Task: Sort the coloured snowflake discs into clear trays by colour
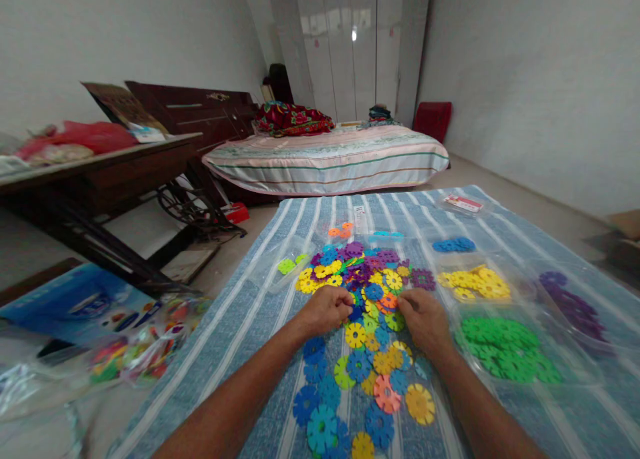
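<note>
A heap of flat plastic snowflake discs (367, 325) in blue, yellow, green, purple and orange lies on a blue striped cloth (240, 325). My left hand (325, 310) rests on the heap's left side with its fingers curled in a pinch among the discs. My right hand (425, 322) sits on the heap's right side, fingers bent and pressed onto the discs. What each hand grips is hidden by the fingers. Sorted groups lie to the right: green discs (500, 349), yellow discs (475, 283), purple discs (575, 309) and blue discs (454, 245).
A clear bag of more coloured discs (145, 349) and a blue box (75, 305) lie at the left. A dark wooden table (100, 172) stands behind them. A bed (330, 159) and white wardrobes (350, 52) fill the back. A small packet (463, 203) lies at the cloth's far edge.
</note>
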`<action>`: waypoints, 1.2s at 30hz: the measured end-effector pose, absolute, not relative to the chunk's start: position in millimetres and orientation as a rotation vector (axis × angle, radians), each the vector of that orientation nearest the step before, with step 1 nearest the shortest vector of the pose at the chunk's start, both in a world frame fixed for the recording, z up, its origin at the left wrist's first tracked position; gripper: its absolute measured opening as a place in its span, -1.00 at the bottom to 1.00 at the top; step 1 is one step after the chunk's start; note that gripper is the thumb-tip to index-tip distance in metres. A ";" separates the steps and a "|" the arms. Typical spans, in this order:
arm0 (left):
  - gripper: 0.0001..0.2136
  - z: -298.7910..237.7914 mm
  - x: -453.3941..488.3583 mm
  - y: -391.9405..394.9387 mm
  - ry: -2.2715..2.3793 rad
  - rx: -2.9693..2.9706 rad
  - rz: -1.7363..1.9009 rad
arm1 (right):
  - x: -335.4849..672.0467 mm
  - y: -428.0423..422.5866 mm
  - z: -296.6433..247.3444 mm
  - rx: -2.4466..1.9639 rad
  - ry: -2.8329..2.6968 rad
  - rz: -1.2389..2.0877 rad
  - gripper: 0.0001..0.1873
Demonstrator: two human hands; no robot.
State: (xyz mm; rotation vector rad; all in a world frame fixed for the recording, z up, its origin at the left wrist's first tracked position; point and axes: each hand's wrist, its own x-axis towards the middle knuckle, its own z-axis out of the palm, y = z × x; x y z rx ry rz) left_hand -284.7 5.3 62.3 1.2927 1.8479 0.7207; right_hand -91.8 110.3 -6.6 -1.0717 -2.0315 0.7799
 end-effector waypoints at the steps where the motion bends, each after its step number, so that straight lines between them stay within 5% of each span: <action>1: -0.91 62.1 -285.8 4.9 1.848 1.284 0.720 | -91.9 110.2 -6.5 -1.079 -2.032 0.780 -0.72; 24: -0.84 94.8 -347.0 -26.2 2.256 1.236 0.818 | -89.9 109.1 -10.0 -1.105 -2.028 0.795 -0.69; 32: -0.86 129.0 -419.8 -18.4 2.658 1.315 -0.145 | -89.2 107.4 -7.4 -1.119 -2.055 0.828 -0.69; 36: -0.91 126.4 -421.1 -7.5 2.648 1.278 -0.343 | -89.3 107.4 -9.0 -1.116 -2.043 0.834 -0.68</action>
